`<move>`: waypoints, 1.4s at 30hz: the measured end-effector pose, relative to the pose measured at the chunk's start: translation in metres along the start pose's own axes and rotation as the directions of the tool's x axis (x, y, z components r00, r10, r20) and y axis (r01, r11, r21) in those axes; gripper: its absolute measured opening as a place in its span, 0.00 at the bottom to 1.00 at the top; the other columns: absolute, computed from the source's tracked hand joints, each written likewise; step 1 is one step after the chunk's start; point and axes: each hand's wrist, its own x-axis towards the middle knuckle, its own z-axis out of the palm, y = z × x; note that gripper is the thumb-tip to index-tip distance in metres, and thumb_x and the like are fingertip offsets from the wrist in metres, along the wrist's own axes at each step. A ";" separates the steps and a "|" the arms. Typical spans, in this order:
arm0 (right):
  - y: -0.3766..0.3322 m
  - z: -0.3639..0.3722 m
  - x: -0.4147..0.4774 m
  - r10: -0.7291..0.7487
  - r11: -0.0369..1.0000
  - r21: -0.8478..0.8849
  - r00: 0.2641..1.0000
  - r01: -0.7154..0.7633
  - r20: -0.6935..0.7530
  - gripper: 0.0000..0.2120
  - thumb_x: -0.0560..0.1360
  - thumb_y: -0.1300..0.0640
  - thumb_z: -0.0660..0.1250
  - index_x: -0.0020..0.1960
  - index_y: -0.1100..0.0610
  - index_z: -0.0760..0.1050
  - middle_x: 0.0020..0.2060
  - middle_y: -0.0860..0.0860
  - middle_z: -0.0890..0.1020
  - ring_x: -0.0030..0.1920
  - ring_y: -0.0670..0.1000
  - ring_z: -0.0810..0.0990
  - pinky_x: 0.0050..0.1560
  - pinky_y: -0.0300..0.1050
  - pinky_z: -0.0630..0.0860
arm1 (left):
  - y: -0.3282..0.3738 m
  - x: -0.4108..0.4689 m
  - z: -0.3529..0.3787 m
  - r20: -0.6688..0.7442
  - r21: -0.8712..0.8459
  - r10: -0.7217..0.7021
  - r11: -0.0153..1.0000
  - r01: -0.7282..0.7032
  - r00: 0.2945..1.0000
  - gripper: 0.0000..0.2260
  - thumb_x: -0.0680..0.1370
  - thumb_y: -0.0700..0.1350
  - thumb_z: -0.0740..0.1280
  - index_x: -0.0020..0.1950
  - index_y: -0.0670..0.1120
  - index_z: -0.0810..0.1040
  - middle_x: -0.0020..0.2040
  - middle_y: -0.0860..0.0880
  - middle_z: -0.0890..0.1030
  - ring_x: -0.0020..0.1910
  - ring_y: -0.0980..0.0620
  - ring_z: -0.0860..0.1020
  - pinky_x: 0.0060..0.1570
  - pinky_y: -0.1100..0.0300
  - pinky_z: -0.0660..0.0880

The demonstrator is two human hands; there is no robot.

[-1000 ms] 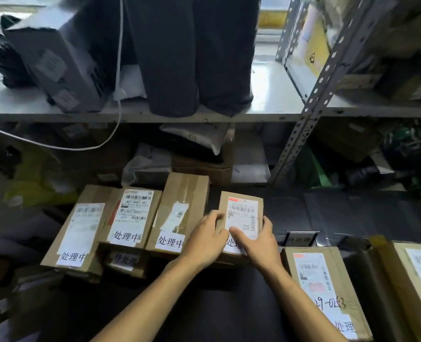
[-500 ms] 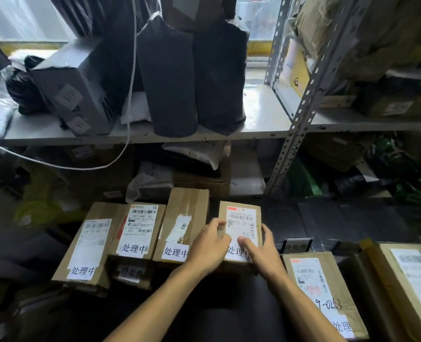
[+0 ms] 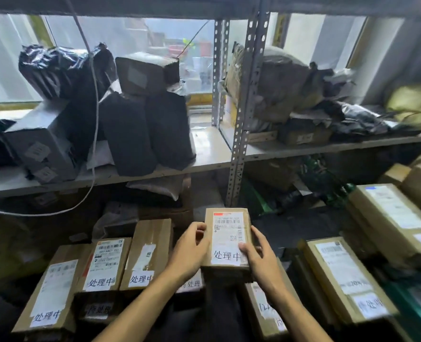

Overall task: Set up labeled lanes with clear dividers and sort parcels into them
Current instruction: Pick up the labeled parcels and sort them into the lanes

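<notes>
While your left hand [image 3: 188,253] and right hand [image 3: 261,257] grip the small cardboard box [image 3: 226,240] by its two sides, it sits at the right end of the row of labelled boxes [image 3: 100,264]. Black bags [image 3: 145,129] crowd the shelf [image 3: 204,154] above.

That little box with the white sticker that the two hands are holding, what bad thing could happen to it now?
The small box is pinched only at its side edges by the left hand and right hand, so it might slip and drop onto the labelled boxes below. The right hand's fingers also lie on the white label, so they might smudge it or hide the writing.
</notes>
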 end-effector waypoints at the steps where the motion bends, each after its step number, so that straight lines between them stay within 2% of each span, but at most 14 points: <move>1: -0.002 -0.009 -0.003 -0.002 1.000 0.014 1.000 0.003 -0.013 0.22 0.78 0.52 0.68 0.67 0.35 0.67 0.59 0.49 0.79 0.56 0.51 0.82 0.59 0.57 0.80 | 0.007 -0.004 0.006 0.003 0.000 0.017 1.000 -0.017 1.000 0.08 0.81 0.49 0.61 0.60 0.55 0.73 0.55 0.57 0.78 0.53 0.59 0.77 0.50 0.60 0.77; 4: -0.006 -0.035 -0.014 -0.039 0.999 0.019 0.998 0.040 -0.057 0.22 0.78 0.51 0.69 0.67 0.35 0.67 0.57 0.47 0.82 0.55 0.49 0.83 0.58 0.57 0.80 | 0.024 -0.015 0.024 0.016 -0.026 0.089 0.996 -0.088 0.996 0.08 0.80 0.48 0.62 0.59 0.56 0.71 0.54 0.56 0.79 0.50 0.59 0.79 0.41 0.68 0.74; 6: -0.008 -0.054 -0.022 -0.062 0.998 0.016 0.995 0.063 -0.077 0.23 0.78 0.51 0.69 0.70 0.38 0.68 0.55 0.46 0.82 0.54 0.48 0.83 0.58 0.55 0.81 | 0.035 -0.023 0.038 0.016 -0.046 0.119 0.992 -0.118 0.993 0.08 0.80 0.48 0.63 0.58 0.57 0.71 0.54 0.56 0.79 0.50 0.60 0.79 0.39 0.70 0.73; 11: -0.007 -0.103 -0.044 -0.105 0.994 -0.030 0.987 0.102 -0.121 0.25 0.77 0.50 0.69 0.72 0.40 0.67 0.58 0.49 0.80 0.56 0.49 0.80 0.61 0.56 0.79 | 0.054 -0.042 0.079 0.023 -0.045 0.147 0.988 -0.146 0.989 0.09 0.81 0.49 0.63 0.60 0.56 0.70 0.56 0.55 0.80 0.54 0.59 0.79 0.49 0.62 0.76; 16: -0.001 -0.158 -0.070 -0.100 0.995 -0.024 0.981 0.097 -0.163 0.26 0.78 0.51 0.69 0.73 0.42 0.66 0.60 0.52 0.79 0.58 0.53 0.81 0.61 0.58 0.79 | 0.076 -0.068 0.121 0.076 -0.019 0.170 0.985 -0.169 0.982 0.12 0.80 0.47 0.63 0.62 0.56 0.70 0.58 0.54 0.79 0.56 0.58 0.78 0.50 0.62 0.76; 22: 0.008 -0.219 -0.111 -0.128 0.991 -0.055 0.967 0.118 -0.221 0.27 0.77 0.51 0.70 0.73 0.41 0.67 0.63 0.51 0.78 0.59 0.51 0.80 0.61 0.56 0.79 | 0.101 -0.112 0.167 0.133 -0.067 0.205 0.978 -0.197 0.970 0.13 0.80 0.46 0.62 0.63 0.55 0.70 0.57 0.55 0.78 0.56 0.58 0.78 0.51 0.61 0.77; 25: 0.014 -0.244 -0.128 -0.138 0.990 -0.064 0.963 0.126 -0.233 0.27 0.77 0.51 0.70 0.74 0.41 0.67 0.64 0.53 0.76 0.61 0.51 0.78 0.64 0.57 0.76 | 0.110 -0.132 0.184 0.169 -0.078 0.219 0.975 -0.209 0.961 0.14 0.80 0.44 0.62 0.65 0.53 0.69 0.58 0.55 0.77 0.56 0.60 0.77 0.47 0.67 0.76; 28: 0.019 -0.263 -0.143 -0.147 0.989 -0.064 0.959 0.135 -0.241 0.27 0.78 0.52 0.70 0.74 0.43 0.67 0.63 0.52 0.78 0.60 0.51 0.78 0.64 0.57 0.76 | 0.116 -0.149 0.199 0.175 -0.080 0.220 0.975 -0.209 0.960 0.13 0.80 0.44 0.61 0.64 0.53 0.69 0.57 0.56 0.78 0.52 0.68 0.77 0.43 0.75 0.73; 30: 0.022 -0.274 -0.152 -0.145 0.989 -0.064 0.960 0.134 -0.239 0.26 0.78 0.52 0.69 0.74 0.43 0.67 0.62 0.50 0.79 0.59 0.50 0.79 0.63 0.57 0.77 | 0.118 -0.159 0.209 0.184 -0.077 0.217 0.976 -0.206 0.959 0.13 0.80 0.44 0.61 0.63 0.55 0.69 0.56 0.57 0.78 0.51 0.69 0.77 0.44 0.75 0.73; 33: 0.030 -0.287 -0.162 -0.151 0.988 -0.071 0.959 0.137 -0.242 0.26 0.78 0.51 0.68 0.74 0.43 0.66 0.61 0.48 0.78 0.57 0.47 0.78 0.57 0.48 0.78 | 0.119 -0.167 0.221 0.230 -0.096 0.200 0.978 -0.183 0.952 0.13 0.81 0.46 0.60 0.64 0.57 0.67 0.57 0.58 0.77 0.55 0.62 0.77 0.50 0.65 0.76; 35: 0.036 -0.295 -0.166 -0.143 0.989 -0.076 0.958 0.128 -0.249 0.26 0.79 0.50 0.68 0.75 0.42 0.65 0.61 0.47 0.77 0.57 0.45 0.76 0.50 0.40 0.74 | 0.120 -0.169 0.229 0.264 -0.115 0.190 0.980 -0.165 0.946 0.13 0.81 0.45 0.60 0.65 0.56 0.68 0.58 0.56 0.77 0.54 0.61 0.78 0.47 0.66 0.74; 36: 0.039 -0.298 -0.166 -0.135 0.990 -0.073 0.958 0.120 -0.253 0.27 0.79 0.50 0.68 0.75 0.42 0.65 0.62 0.48 0.77 0.58 0.46 0.76 0.51 0.40 0.74 | 0.121 -0.168 0.233 0.278 -0.144 0.179 0.979 -0.143 0.944 0.12 0.82 0.43 0.59 0.64 0.54 0.68 0.57 0.55 0.77 0.51 0.62 0.79 0.44 0.68 0.75; 39: 0.045 -0.308 -0.164 -0.097 0.995 -0.045 0.956 0.087 -0.278 0.27 0.79 0.49 0.68 0.75 0.41 0.64 0.64 0.51 0.78 0.62 0.53 0.79 0.62 0.54 0.77 | 0.123 -0.162 0.245 0.306 -0.231 0.125 0.972 -0.054 0.944 0.10 0.82 0.42 0.58 0.60 0.52 0.72 0.50 0.54 0.81 0.42 0.64 0.82 0.34 0.71 0.75; 42: 0.049 -0.315 -0.155 -0.067 0.998 -0.015 0.952 0.065 -0.298 0.25 0.79 0.50 0.68 0.72 0.39 0.64 0.64 0.52 0.78 0.61 0.55 0.80 0.63 0.60 0.77 | 0.125 -0.149 0.257 0.337 -0.258 0.088 0.966 0.002 0.937 0.09 0.82 0.43 0.59 0.60 0.53 0.72 0.49 0.53 0.82 0.45 0.57 0.81 0.38 0.64 0.76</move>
